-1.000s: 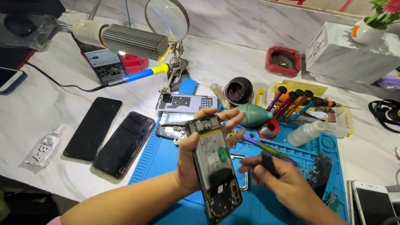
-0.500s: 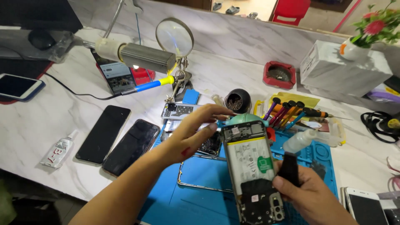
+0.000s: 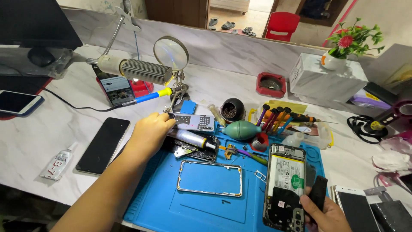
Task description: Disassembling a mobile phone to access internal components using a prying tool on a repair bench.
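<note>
My left hand (image 3: 150,131) reaches to the back left of the blue work mat (image 3: 163,197), fingers curled over the end of a silver tube (image 3: 191,138) with a black and yellow tip. That tube lies across a dark phone part. My right hand (image 3: 327,213) at the lower right grips an opened phone (image 3: 284,182) with its battery and boards showing. A flat black piece (image 3: 318,192) is pinched against the phone's right side. An empty silver phone frame (image 3: 210,163) lies flat on the mat between the two hands.
Left of the mat lie a black phone (image 3: 103,145) and a small glue bottle (image 3: 58,163). Behind the mat are a soldering iron (image 3: 146,97), a magnifier (image 3: 171,53), a green air blower (image 3: 241,129) and several screwdrivers (image 3: 274,118). A white phone (image 3: 354,209) lies at the right.
My left hand let go of the opened phone and moved left to the silver tube. My right hand now holds the phone alone, lower and further right over the mat.
</note>
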